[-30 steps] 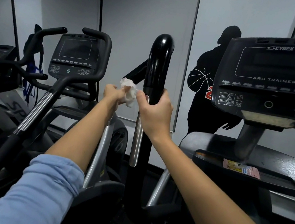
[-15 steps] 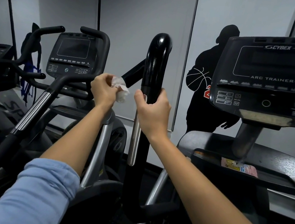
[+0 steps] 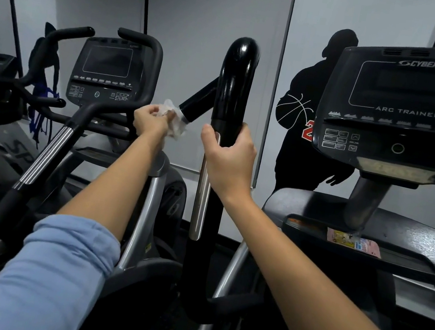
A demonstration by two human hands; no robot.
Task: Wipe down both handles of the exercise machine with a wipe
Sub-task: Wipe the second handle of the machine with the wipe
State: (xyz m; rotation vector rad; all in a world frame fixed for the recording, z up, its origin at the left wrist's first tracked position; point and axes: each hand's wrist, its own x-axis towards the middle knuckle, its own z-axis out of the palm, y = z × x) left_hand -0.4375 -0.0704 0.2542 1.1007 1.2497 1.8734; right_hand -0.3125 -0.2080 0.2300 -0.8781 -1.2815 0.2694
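Note:
A tall glossy black handle (image 3: 236, 81) of the exercise machine rises in the middle of the view, with a silver sensor strip down its side. My right hand (image 3: 227, 160) grips this upright handle just below its glossy top section. A shorter black side bar (image 3: 196, 102) branches off to the left and downward. My left hand (image 3: 150, 119) is closed on a crumpled white wipe (image 3: 176, 122), which is pressed around the lower end of that side bar.
The machine's console (image 3: 409, 110), marked Cybex Arc Trainer, stands at the right above a tray with a pink leaflet (image 3: 353, 241). A second machine with its own console (image 3: 105, 71) and black handlebars (image 3: 50, 142) stands close on the left. A grey wall is behind.
My left hand pulled the wipe away to the left, then came back right and put it on the end of the side bar. My right hand kept its grip on the upright handle.

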